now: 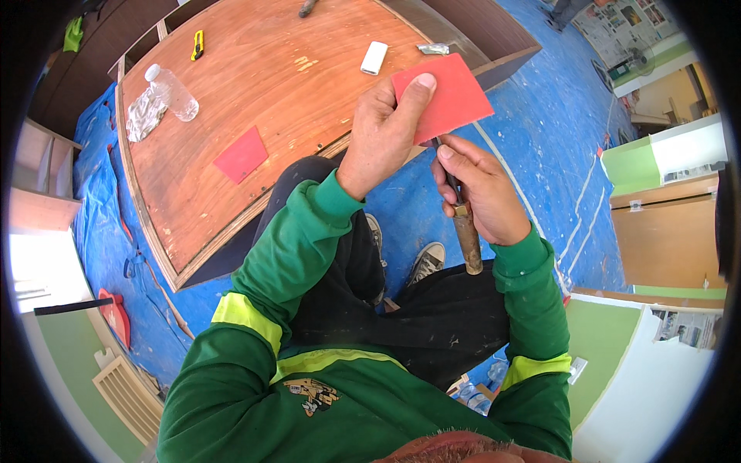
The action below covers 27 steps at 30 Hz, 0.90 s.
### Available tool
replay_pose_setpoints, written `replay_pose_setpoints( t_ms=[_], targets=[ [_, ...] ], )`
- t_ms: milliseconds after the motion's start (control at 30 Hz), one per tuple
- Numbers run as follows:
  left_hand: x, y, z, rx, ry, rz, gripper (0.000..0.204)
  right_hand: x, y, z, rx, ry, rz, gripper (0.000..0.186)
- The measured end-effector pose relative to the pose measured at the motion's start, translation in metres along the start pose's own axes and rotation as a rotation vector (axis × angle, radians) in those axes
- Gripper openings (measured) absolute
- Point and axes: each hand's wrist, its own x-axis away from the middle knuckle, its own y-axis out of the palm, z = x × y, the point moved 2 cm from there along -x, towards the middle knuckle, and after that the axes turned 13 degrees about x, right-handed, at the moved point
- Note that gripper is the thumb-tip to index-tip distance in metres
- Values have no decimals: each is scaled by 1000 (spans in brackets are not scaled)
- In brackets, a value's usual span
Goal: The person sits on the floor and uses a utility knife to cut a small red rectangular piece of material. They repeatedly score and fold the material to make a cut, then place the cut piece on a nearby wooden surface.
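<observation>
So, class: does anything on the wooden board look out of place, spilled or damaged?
Yes: the plastic bottle lies on its side beside crumpled wrapping, and pale scratches mark the wooden board. Nothing looks spilled.

The card (451,96) pinched under the left hand's (386,127) thumb was plain red. The tool handle (468,241) below the right hand's (482,193) fingers was mottled brown, with a dark shaft above them. Both sleeves (297,247) were green with yellow bands. Beyond the fingers, the wooden panel (255,92) was reddish brown, bearing a second red card (241,153), over a blue floor sheet (540,123).
</observation>
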Motion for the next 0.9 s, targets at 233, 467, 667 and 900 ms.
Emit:
replay_pose_setpoints(
  t_ms=[233, 467, 667, 900],
  targets=[
    [0, 0, 9, 3, -27, 13, 43, 3, 1, -3, -35, -30, -61, 41],
    [4, 4, 5, -21, -65, 38, 41, 0, 3, -2, 24, -18, -31, 37],
    [2, 0, 3, 23, -90, 26, 40, -1, 0, 2, 12, -25, -33, 37],
    [-5, -5, 2, 59, -103, 156, 28, 9, 1, -20, -23, -62, 58, 30]
  ],
)
